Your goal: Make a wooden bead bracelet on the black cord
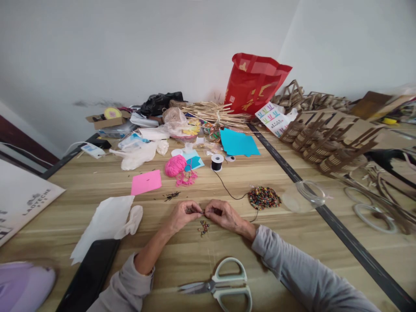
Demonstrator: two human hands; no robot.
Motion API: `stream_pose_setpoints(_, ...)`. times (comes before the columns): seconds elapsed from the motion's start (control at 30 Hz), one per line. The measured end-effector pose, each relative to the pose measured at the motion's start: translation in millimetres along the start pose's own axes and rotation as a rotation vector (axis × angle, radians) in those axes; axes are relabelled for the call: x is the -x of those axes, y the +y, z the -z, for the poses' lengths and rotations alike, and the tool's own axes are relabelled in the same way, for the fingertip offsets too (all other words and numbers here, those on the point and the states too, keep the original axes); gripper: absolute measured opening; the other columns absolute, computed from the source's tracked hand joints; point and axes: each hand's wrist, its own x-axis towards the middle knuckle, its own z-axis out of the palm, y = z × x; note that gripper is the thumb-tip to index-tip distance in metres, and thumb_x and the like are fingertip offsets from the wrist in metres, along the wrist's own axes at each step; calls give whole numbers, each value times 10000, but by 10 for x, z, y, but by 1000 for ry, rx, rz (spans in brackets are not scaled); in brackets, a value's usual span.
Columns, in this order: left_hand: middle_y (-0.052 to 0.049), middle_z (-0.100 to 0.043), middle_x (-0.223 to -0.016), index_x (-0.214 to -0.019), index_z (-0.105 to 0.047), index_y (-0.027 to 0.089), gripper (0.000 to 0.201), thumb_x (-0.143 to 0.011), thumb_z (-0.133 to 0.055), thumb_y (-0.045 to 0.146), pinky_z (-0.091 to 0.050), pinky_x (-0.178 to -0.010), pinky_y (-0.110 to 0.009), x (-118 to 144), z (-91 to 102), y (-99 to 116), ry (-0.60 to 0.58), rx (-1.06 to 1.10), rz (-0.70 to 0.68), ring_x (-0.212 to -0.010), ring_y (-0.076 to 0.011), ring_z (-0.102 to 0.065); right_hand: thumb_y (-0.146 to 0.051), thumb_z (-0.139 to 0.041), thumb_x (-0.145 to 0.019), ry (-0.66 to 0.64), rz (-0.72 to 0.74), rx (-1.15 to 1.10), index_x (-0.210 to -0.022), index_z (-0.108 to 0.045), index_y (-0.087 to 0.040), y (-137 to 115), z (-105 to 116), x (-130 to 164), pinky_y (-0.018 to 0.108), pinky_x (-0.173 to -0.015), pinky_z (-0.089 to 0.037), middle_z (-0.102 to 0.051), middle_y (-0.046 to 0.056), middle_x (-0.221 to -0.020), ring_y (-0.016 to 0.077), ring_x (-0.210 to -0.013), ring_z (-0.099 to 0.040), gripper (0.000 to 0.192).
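1. Black thin cord (227, 190) runs from the small black thread spool (217, 162) to the hands.
2. The left hand (182, 215) and right hand (222, 215) meet fingertip to fingertip, each pinching the cord between them.
3. A short string of multicoloured beads (203, 227) lies just below the hands on the wooden table (292, 242).
4. A round pile of multicoloured beads (264, 197) sits near the right hand.
5. Pale green-handled scissors (221, 286) lie between the forearms.

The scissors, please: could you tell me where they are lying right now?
In the head view the scissors lie flat on the table at the near edge, between the two forearms, below the hands and the small string of beads.
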Motion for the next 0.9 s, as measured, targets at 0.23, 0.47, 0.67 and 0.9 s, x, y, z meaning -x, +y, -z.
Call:
stream_pose_setpoints(0.23,-25,-680,-673,-687,-676,125,87,-626,-709,178,-458,-637,-244,0,-5,-3,-4,-12,6,-640,-142,-593,-202,-564,-826,-6,16,15,-779,-633,-130,2,-4,-2,204,-566,-380,-603,20,-723,108,-630,-505,111)
stream_pose_setpoints(0.47,-18,-668,-669,-686,-671,128,58,-635,-683,152,-457,-641,-241,6,-8,20,-5,-36,9,-643,-140,-589,-173,-557,-818,-7,53,23,-751,-624,-129,-11,-5,-6,206,-582,-377,-591,16,-702,106,-620,-495,104)
stream_pose_setpoints(0.67,-16,-672,-677,-695,-671,131,56,-643,-676,153,-461,-633,-238,16,-5,40,0,-51,18,-636,-135,-584,-194,-562,-827,-7,31,29,-778,-627,-134,25,-9,2,207,-579,-384,-595,19,-711,111,-633,-503,101)
stream_pose_setpoints(0.9,-19,-678,-671,-683,-677,136,71,-629,-699,178,-467,-617,-233,9,-5,17,2,-40,1,-635,-138,-588,-198,-554,-832,-11,35,40,-776,-625,-138,15,-11,-1,204,-567,-383,-596,19,-713,109,-621,-500,108)
